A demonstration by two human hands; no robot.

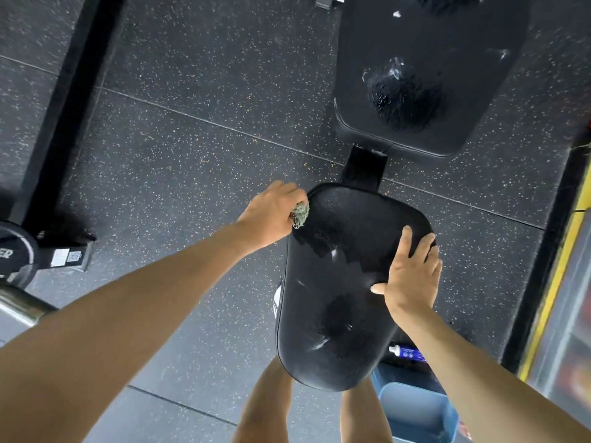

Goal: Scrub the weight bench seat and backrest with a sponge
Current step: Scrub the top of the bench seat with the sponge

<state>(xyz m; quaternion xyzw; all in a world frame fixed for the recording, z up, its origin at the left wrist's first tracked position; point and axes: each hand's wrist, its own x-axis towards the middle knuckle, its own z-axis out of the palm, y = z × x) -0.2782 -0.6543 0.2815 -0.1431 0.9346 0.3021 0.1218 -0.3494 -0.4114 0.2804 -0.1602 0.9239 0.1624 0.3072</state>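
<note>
Seat [339, 314], black with wet patches, sits near centre; right hand [412, 276] lies flat on its right edge, fingers straight, grasping nothing. Left hand [271, 215] clenches green sponge [300, 215] against the seat's far-left edge. Backrest [463, 100] lies beyond, far right, apart from the seat, also wet in patches.

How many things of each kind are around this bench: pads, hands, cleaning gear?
Pads: 2, seat and backrest
Hands: 2, left hand and right hand
Sponges: 1, sponge, held by the left hand
Bins: 1, blue bin
Bottles: 1, bottle
Total: 7
</note>
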